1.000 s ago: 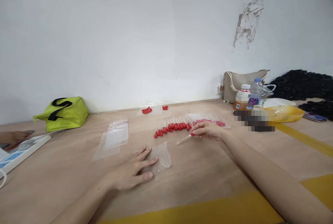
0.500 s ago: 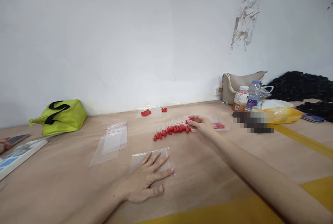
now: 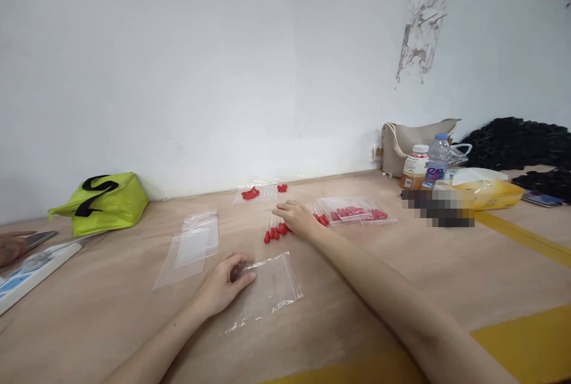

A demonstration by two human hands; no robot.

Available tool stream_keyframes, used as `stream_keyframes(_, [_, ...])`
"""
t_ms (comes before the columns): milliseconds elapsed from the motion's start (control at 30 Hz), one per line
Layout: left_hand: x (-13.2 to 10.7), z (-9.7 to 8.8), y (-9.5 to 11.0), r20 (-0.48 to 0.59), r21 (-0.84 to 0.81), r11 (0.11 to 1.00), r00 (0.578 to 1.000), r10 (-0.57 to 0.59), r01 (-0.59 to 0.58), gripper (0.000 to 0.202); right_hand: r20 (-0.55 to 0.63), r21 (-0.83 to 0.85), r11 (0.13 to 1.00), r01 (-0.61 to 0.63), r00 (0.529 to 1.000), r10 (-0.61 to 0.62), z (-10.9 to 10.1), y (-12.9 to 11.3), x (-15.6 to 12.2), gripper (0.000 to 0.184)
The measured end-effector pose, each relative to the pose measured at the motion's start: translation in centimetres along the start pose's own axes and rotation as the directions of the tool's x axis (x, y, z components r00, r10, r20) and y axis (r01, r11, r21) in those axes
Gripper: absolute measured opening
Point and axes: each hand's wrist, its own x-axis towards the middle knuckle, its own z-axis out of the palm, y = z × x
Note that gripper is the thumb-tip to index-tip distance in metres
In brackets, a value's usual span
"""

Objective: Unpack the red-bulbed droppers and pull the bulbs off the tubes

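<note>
My left hand (image 3: 224, 280) pinches the left edge of a clear zip bag (image 3: 270, 285) that lies on the tan table (image 3: 357, 277). My right hand (image 3: 295, 216) reaches across and rests, fingers curled, on a row of red-bulbed glass droppers (image 3: 275, 230); I cannot see whether it grips any. More droppers lie in filled clear bags (image 3: 357, 211) to the right of that hand.
A stack of empty zip bags (image 3: 191, 244) lies to the left. Loose red bulbs (image 3: 252, 192) sit by the wall. A lime-green bag (image 3: 100, 201), a beige bag (image 3: 413, 145), two bottles (image 3: 426, 165), a yellow pack (image 3: 488, 192) and another person's hand (image 3: 11, 247) ring the table.
My right hand moved left along the dropper row. My left hand went from lying flat on the zip bag to pinching its edge, and the bag shifted and lifted a little.
</note>
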Motion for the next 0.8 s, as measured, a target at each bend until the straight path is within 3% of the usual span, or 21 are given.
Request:
stream_keyframes(167, [0.1, 0.1, -1.2, 0.047, -0.085, 0.992, 0.995, -0.088, 0.092, 0.044, 0.094, -0.028, 1.000, 0.009, 0.996, -0.007, 0.5, -0.7, 0.1, 0.031])
stream_keyframes(333, [0.3, -1.0, -0.7, 0.130, -0.172, 0.976, 0.985, -0.114, 0.136, 0.035, 0.116, -0.016, 0.998, -0.055, 0.992, 0.057, 0.4, -1.7, -0.5, 0.028])
stream_keyframes(400, [0.4, -2.2, -0.9, 0.042, -0.229, 0.961, 0.988, -0.150, 0.155, 0.035, 0.104, -0.002, 0.995, -0.095, 0.990, 0.095, 0.4, -1.9, -0.6, 0.028])
stream_keyframes(467, [0.6, -3.6, -2.0, -0.125, -0.284, 0.940, 0.964, -0.233, 0.191, 0.032, 0.099, 0.026, 0.992, -0.126, 0.987, 0.123, 0.5, -2.1, -0.7, 0.030])
stream_keyframes(533, [1.0, -4.9, -4.3, -0.319, -0.334, 0.912, 0.882, -0.346, 0.237, 0.030, 0.087, 0.065, 0.986, -0.151, 0.985, 0.146, 0.6, -2.1, -0.8, 0.032])
stream_keyframes(600, [1.3, -5.9, -6.9, -0.431, -0.346, 0.882, 0.781, -0.452, 0.319, 0.036, 0.078, 0.103, 0.982, -0.159, 0.985, 0.151, 0.8, -2.1, -1.0, 0.035])
stream_keyframes(700, [1.2, -6.7, -9.6, -0.461, -0.174, 0.861, 0.733, -0.501, 0.478, 0.045, 0.074, 0.127, 0.981, -0.149, 0.987, 0.140, 1.0, -2.1, -1.2, 0.042])
stream_keyframes(800, [0.8, -6.6, -8.9, -0.565, 0.127, 0.834, 0.731, -0.383, 0.536, 0.046, 0.068, 0.121, 0.982, -0.148, 0.988, 0.141, 1.1, -2.1, -1.4, 0.041])
